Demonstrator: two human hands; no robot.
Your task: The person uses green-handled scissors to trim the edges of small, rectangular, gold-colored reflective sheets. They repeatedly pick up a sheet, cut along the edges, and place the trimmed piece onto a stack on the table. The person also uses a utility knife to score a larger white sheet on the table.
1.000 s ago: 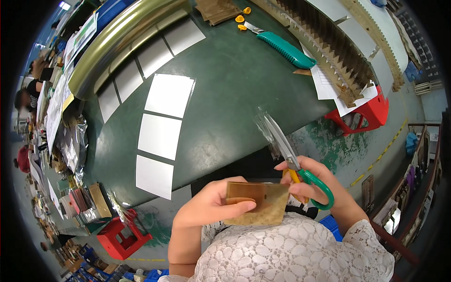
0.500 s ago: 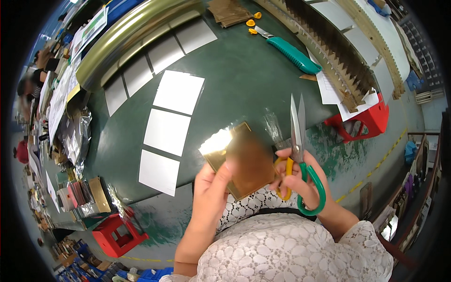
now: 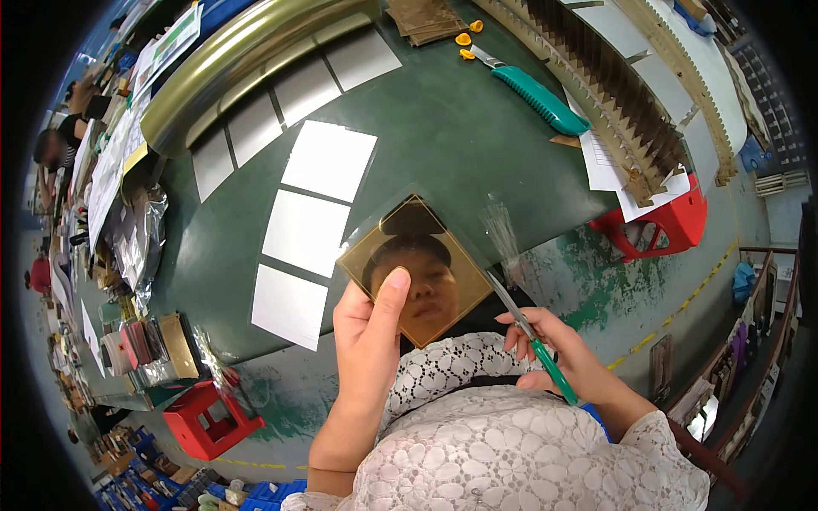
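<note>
My left hand (image 3: 369,334) grips a square gold mirrored sheet (image 3: 452,294) by its left corner, thumb on top and the other fingers underneath. A clear film margin shows around the sheet, and its shiny face carries a reflection. In my right hand (image 3: 567,341) is a pair of scissors (image 3: 552,368) with green on the handle, their blades pointing up and left. The blade tips lie at the sheet's right corner; whether they touch the film I cannot tell. Three white squares on clear film (image 3: 311,226) lie in a column on the green table beyond my left hand.
A gold film roll (image 3: 247,81) lies at the far left over more white squares. A green utility knife (image 3: 541,100) sits at the far right beside a toothed rack (image 3: 596,94). Clear film strips (image 3: 503,230) are near the table edge. Red stools (image 3: 209,417) stand below.
The scissors have swung from upright to tilted left, their blades closing toward the sheet's right corner. The gold sheet has turned flatter to view, and my right hand has shifted its hold.
</note>
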